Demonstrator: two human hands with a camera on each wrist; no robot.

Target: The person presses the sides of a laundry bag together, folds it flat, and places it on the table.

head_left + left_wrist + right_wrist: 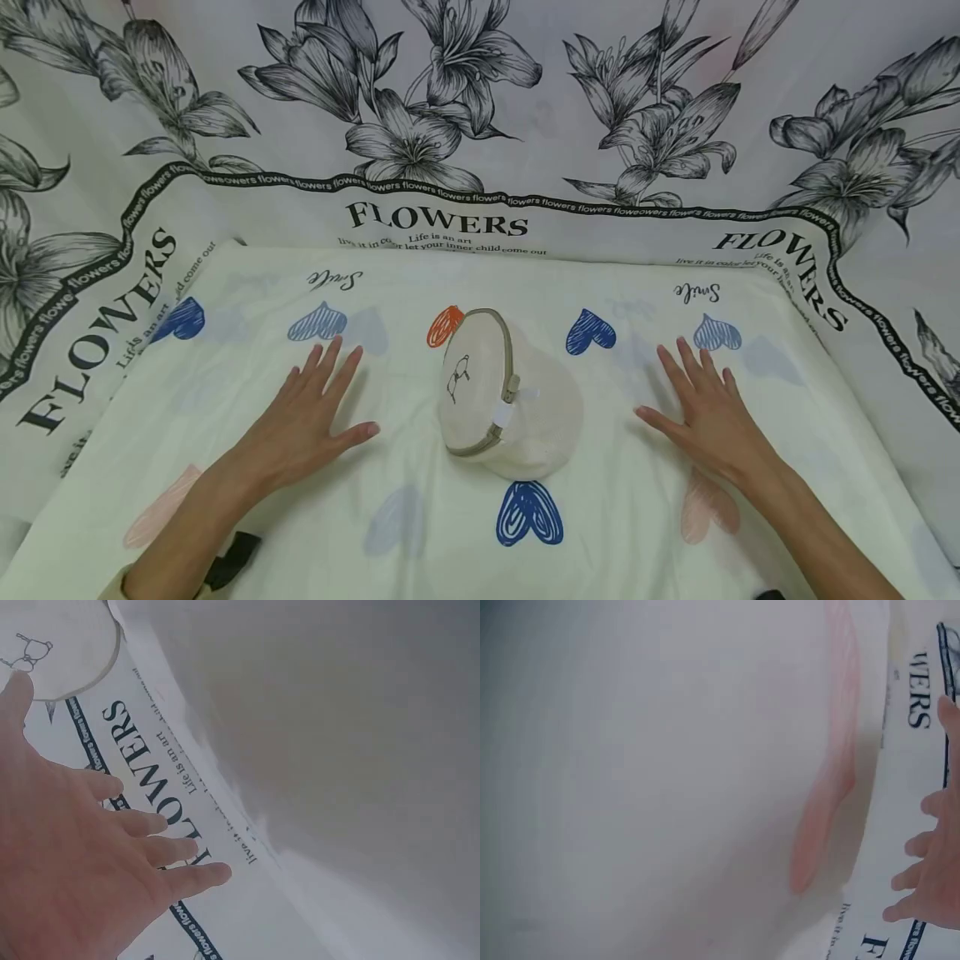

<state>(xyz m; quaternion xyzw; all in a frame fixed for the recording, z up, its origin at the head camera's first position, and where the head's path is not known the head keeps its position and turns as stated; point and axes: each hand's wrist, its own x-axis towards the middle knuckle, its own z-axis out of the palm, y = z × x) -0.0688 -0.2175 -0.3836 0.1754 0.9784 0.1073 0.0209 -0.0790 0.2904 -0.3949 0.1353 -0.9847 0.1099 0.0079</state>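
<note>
Pale, rounded, zippered pouch [483,392] with dark glasses motif [457,379], between two spread hands [307,429] [705,425]

I count one left hand [303,429] and one right hand [708,425], two in all, each showing four fingers [347,373] and one thumb [356,435]. There is one pale pouch [476,367], with one zip [510,346], one white tag [503,414] and one small line drawing [458,380]. I make it three dark blue hearts [590,332], two striped light blue hearts [318,322], two pink hearts [708,508] and one orange heart [442,327]; the fainter bluish patches are too blurred for me to tally. Seen from the head view, "Smile" [335,281] appears twice and large "FLOWERS" [438,219] three times.
</note>
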